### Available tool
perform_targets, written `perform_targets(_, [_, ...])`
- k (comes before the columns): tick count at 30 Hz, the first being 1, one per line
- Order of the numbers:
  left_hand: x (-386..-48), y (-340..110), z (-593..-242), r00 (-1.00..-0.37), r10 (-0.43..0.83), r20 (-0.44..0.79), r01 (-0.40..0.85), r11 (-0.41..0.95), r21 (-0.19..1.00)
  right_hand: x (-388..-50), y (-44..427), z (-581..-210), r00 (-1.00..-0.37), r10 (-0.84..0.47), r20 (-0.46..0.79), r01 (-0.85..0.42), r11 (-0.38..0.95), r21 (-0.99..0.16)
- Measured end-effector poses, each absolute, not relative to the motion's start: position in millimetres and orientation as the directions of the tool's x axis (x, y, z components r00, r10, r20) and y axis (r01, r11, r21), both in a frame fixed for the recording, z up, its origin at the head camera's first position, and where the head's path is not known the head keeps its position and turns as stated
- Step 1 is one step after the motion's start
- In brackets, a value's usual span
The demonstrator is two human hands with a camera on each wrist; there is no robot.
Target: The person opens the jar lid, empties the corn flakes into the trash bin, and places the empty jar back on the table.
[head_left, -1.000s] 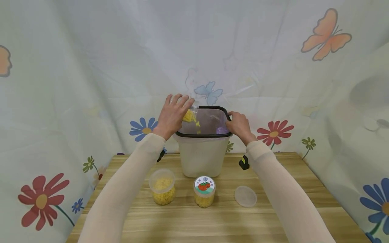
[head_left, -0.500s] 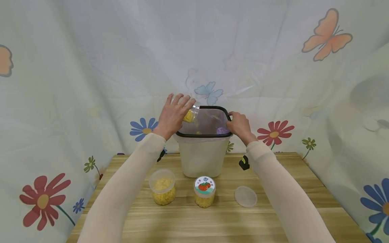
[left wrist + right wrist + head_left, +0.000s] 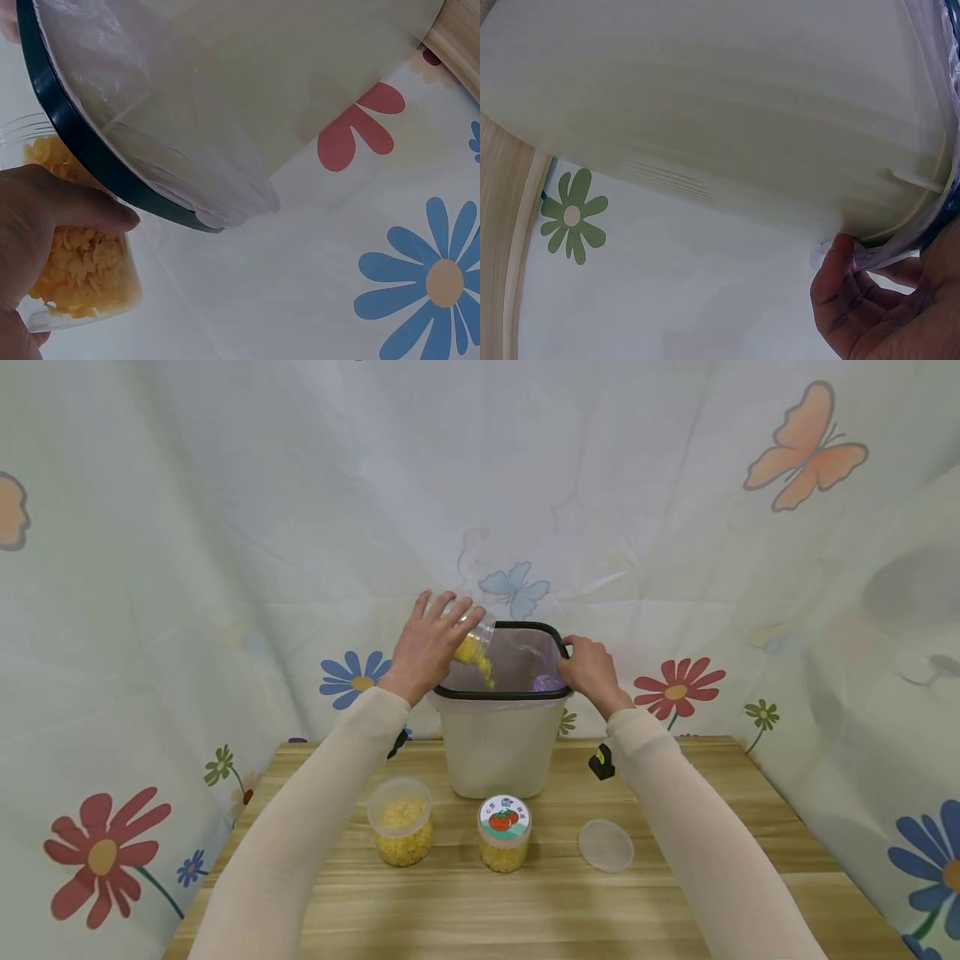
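- Head view: my left hand (image 3: 420,652) grips the clear jar (image 3: 483,633) at the left of the bin (image 3: 497,747), its long axis tipped so the mouth faces right and down over the bin's opening, yellow flakes (image 3: 487,675) spilling in. My right hand (image 3: 588,667), farther from the jar, holds the bin's right edge.
- Left wrist view: my thumb (image 3: 101,208) crosses the jar, beside the bin's rim (image 3: 75,139).
- Right wrist view: my fingers (image 3: 832,277) curl at the liner (image 3: 931,67) on the bin's edge.

On the desk (image 3: 480,914), a capped jar (image 3: 504,837) stands before the bin (image 3: 498,743), between a tub (image 3: 405,839) on the left and a loose lid (image 3: 606,846) on the right.
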State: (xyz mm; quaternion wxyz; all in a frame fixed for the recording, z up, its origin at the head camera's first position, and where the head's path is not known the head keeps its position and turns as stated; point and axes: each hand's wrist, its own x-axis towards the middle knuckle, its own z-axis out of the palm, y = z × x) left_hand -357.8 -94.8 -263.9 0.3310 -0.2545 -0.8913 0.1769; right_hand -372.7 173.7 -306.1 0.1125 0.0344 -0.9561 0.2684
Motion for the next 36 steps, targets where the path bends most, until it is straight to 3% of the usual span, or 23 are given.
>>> perform_targets(20, [-359.2, -93.5, -259.2, -0.600, 0.619, 0.507, 0.321, 0.767, -0.556, -371.5, 170.5, -305.2, -0.971, -0.007, 0.237, -0.133, 0.845, -0.518])
perform_targets(36, [-358.8, -93.8, -260.0, -0.611, 0.657, 0.441, 0.297, 0.707, -0.642, -372.1, 170.4, -307.1, -0.968, -0.010, 0.250, -0.140, 0.851, -0.506])
